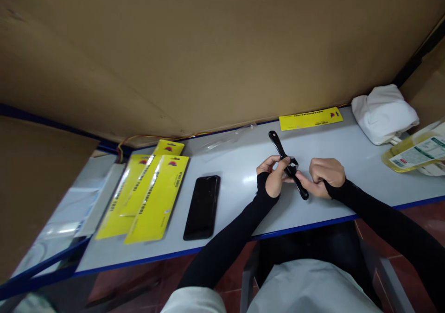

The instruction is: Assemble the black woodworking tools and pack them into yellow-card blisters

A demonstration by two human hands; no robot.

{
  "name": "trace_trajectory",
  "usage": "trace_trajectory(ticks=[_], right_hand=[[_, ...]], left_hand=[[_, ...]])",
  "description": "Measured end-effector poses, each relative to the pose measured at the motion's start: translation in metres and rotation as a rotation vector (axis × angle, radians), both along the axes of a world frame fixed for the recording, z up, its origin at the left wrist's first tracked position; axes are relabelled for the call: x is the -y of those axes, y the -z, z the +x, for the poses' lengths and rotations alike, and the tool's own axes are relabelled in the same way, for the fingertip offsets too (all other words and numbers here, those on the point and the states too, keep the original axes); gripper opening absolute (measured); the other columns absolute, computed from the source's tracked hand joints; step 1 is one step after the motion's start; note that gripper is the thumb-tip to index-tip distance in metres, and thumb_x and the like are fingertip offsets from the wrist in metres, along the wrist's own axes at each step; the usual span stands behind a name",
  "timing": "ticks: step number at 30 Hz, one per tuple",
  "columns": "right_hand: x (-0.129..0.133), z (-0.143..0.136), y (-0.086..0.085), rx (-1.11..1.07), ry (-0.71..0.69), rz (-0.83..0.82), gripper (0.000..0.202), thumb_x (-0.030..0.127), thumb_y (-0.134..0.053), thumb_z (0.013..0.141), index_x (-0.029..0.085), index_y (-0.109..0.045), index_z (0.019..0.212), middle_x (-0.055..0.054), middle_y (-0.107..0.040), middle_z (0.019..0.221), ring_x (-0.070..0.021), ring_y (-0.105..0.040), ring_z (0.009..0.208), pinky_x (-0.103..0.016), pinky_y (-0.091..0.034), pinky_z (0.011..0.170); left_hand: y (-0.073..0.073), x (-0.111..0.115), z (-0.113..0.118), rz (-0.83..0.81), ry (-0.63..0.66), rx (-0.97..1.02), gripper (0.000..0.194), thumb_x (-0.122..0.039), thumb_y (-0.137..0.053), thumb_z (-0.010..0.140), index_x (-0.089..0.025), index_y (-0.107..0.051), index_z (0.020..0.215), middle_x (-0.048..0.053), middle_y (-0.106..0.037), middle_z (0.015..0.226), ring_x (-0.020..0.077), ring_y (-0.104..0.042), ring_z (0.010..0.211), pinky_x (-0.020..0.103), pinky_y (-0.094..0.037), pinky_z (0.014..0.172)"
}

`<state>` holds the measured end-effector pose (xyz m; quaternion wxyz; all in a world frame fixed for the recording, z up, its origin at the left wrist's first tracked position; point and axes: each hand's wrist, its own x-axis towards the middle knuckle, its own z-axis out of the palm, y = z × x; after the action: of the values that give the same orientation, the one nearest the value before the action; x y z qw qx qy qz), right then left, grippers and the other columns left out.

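Note:
A black spokeshave (pixel 292 165) is held at a slant above the tabletop, with its metal middle part facing up. My left hand (pixel 274 178) is closed around the spokeshave's middle, its thumb lying on top. My right hand (pixel 326 173) is beside the tool on the right. One of its digits reaches out and touches the spokeshave near the middle and the lower handle. The other fingers of that hand are curled in, and whatever may be inside them is hidden.
Yellow spokeshave packaging cards (pixel 158 201) lie overlapping on the left. A black phone (pixel 201 207) lies right of them. Along the back are clear plastic (pixel 227 139) and another yellow card (pixel 311 119). A white cloth bundle (pixel 384 113) and a bottle of yellow liquid (pixel 417 151) are at right.

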<state>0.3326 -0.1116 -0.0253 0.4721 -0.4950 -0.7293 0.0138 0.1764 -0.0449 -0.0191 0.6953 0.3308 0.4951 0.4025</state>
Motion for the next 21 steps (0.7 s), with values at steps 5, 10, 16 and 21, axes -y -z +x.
trace_trajectory(ticks=[5,10,16,21], right_hand=[[0.0002,-0.003,-0.0033,-0.011,-0.001,-0.05,0.014,0.033,-0.076,0.092,0.024,-0.071,0.102,-0.002,-0.07,0.081,-0.0112,-0.055,0.055,-0.026,-0.048,0.052],[0.0009,-0.008,-0.0032,-0.011,-0.109,0.065,0.028,0.02,-0.075,0.091,0.024,-0.058,0.069,0.004,-0.054,0.059,-0.0104,-0.051,0.05,-0.025,-0.044,0.05],[0.001,-0.0067,-0.0014,0.013,0.0,-0.022,0.011,0.032,-0.076,0.093,0.023,-0.071,0.097,0.0,-0.065,0.074,-0.0129,-0.055,0.056,-0.028,-0.048,0.052],[-0.0011,-0.0059,-0.0029,0.009,0.067,0.108,0.029,0.032,-0.077,0.092,0.024,-0.057,0.072,0.004,-0.052,0.059,-0.0099,-0.043,0.047,-0.027,-0.036,0.045]], left_hand=[[-0.0022,-0.0021,0.0003,-0.024,-0.027,0.017,0.042,-0.039,-0.09,0.053,-0.017,-0.063,0.077,0.003,-0.072,0.068,0.0227,-0.074,0.055,0.028,-0.058,0.044],[0.0015,-0.0036,-0.0014,-0.043,-0.022,0.062,0.042,-0.039,-0.088,0.056,-0.018,-0.06,0.08,0.005,-0.077,0.082,0.0234,-0.077,0.062,0.027,-0.059,0.047],[0.0021,-0.0025,-0.0011,-0.04,-0.033,0.09,0.045,-0.038,-0.089,0.056,-0.02,-0.055,0.078,0.002,-0.073,0.075,0.0259,-0.078,0.065,0.029,-0.061,0.049],[-0.0013,-0.0016,-0.0006,-0.06,-0.031,0.124,0.047,-0.036,-0.089,0.055,-0.02,-0.053,0.079,0.003,-0.075,0.079,0.027,-0.079,0.065,0.03,-0.062,0.051]])
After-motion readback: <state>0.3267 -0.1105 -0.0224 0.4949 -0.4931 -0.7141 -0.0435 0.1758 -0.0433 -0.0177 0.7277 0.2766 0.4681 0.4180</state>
